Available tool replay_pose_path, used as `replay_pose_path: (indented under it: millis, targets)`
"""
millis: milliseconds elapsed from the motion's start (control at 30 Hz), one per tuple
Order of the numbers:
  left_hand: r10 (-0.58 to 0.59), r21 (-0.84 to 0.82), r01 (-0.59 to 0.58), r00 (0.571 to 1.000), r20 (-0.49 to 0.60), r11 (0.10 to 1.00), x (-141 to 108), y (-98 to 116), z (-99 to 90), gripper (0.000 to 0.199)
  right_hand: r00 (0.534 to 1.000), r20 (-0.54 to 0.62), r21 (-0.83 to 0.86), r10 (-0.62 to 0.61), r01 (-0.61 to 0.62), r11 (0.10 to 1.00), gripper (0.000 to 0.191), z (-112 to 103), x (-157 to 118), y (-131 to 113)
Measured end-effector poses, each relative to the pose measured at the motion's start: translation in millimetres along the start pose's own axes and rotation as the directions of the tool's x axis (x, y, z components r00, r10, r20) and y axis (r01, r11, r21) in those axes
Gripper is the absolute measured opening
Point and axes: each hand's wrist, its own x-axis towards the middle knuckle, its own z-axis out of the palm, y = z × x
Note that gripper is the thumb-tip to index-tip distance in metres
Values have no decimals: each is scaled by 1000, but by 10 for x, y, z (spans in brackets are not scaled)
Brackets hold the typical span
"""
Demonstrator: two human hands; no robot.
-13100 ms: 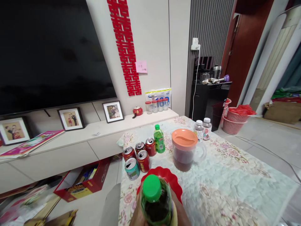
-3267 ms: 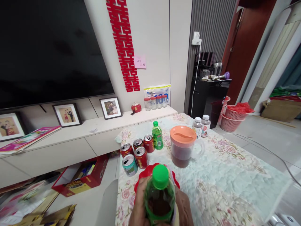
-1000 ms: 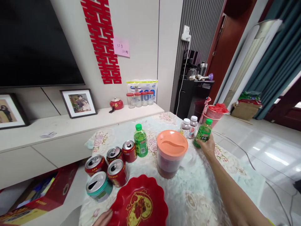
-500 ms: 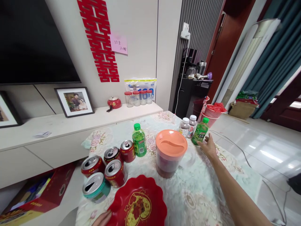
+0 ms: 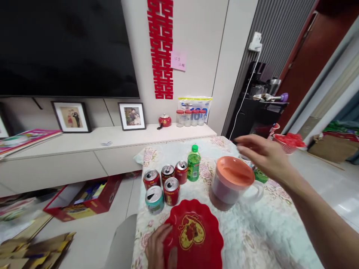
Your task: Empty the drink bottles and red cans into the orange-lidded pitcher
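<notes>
My left hand (image 5: pixel 160 244) is closed on the left rim of a red scalloped tray (image 5: pixel 196 239) with a gold heart print. My right hand (image 5: pixel 262 151) is in the air just beyond a clear handled pitcher (image 5: pixel 224 192) with an orange lid (image 5: pixel 235 171) and dark contents. Its fingers point left, apart from the thumb and slightly blurred. Behind that wrist, a green bottle (image 5: pixel 261 176) is mostly hidden. Another green-capped bottle (image 5: pixel 194 164) stands upright left of the pitcher. Beside it are several red cans (image 5: pixel 171 192) and an opened teal can (image 5: pixel 155 200).
A flowered cloth (image 5: pixel 249 239) covers the table. Behind it, a white cabinet (image 5: pixel 157 136) bears photo frames (image 5: pixel 131 116), a red pot (image 5: pixel 165 120) and red-lidded jars (image 5: pixel 187 118). A red basket (image 5: pixel 290 144) stands at right. An open red box (image 5: pixel 89 198) lies on the floor.
My right hand has left the side of the right green bottle and moved up and left past the pitcher. My left hand still holds the tray rim. The view has turned left.
</notes>
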Motion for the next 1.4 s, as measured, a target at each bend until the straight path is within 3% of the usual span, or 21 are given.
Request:
replay_pose_path:
  millis: [100, 167, 300, 400, 500, 567, 733, 833, 900, 967, 1067, 1167, 1233, 1333, 1400]
  targets:
    - [-9, -21, 10, 1000, 2, 1000, -27, -18, 19, 30, 945, 319, -148, -67, 119, 982, 32, 511, 400, -431]
    - [-11, -29, 11, 1000, 5, 1000, -38, -15, 30, 32, 896, 443, -264, -22, 154, 952, 38, 856, 600, -589]
    - [-18, -29, 18, 1000, 9, 999, -40, 39, 28, 34, 825, 549, -466, 133, 171, 868, 41, 1358, 781, -716]
    - [-36, -27, 37, 999, 18, 999, -30, 100, 3, 33, 801, 566, -549, 194, 191, 814, 42, 1529, 758, -744]
    - [-53, -59, 54, 998, 20, 997, -23, 165, -21, 34, 815, 544, -593, 199, 205, 779, 41, 1500, 705, -779]
    - [-60, -96, 61, 998, 9, 994, -19, 212, -31, 35, 843, 507, -611, 178, 206, 765, 40, 1349, 676, -838]
    - [-72, -149, 72, 997, 8, 986, 13, 312, -77, 36, 934, 350, -622, 67, 178, 763, 28, 611, 455, -1174]
    - [-54, -146, 59, 998, 42, 988, 46, 316, -152, 33, 955, 295, -599, 24, 165, 784, 25, 191, 100, -1373]
    - [-14, -106, 18, 999, 37, 994, 70, 309, -215, 36, 947, 319, -471, -34, 190, 862, 21, 50, -218, -1423]
    - [86, -38, -86, 996, 10, 996, 104, 335, -274, 45, 917, 388, -281, -94, 215, 935, 17, 43, -557, -1403]
    - [274, 40, -274, 962, -3, 961, 189, 503, -315, 76, 887, 455, -174, -78, 174, 969, 16, 205, -1013, -1325]
    - [300, 4, -300, 954, -6, 954, 301, 764, -257, 89, 846, 533, -112, -1, 72, 991, 14, 414, -1316, -1322]
    - [226, -56, -227, 974, -23, 972, 363, 888, -178, 85, 835, 550, -82, 18, 32, 996, 7, 514, -1425, -1373]
    - [68, -178, -54, 995, 76, 983, 410, 904, -65, 73, 847, 532, -52, 7, 24, 998, 6, 596, -1494, -1446]
    - [-2, -263, 49, 984, 176, 964, 414, 832, -23, 74, 862, 507, -56, 14, 16, 998, 12, 626, -1517, -1455]
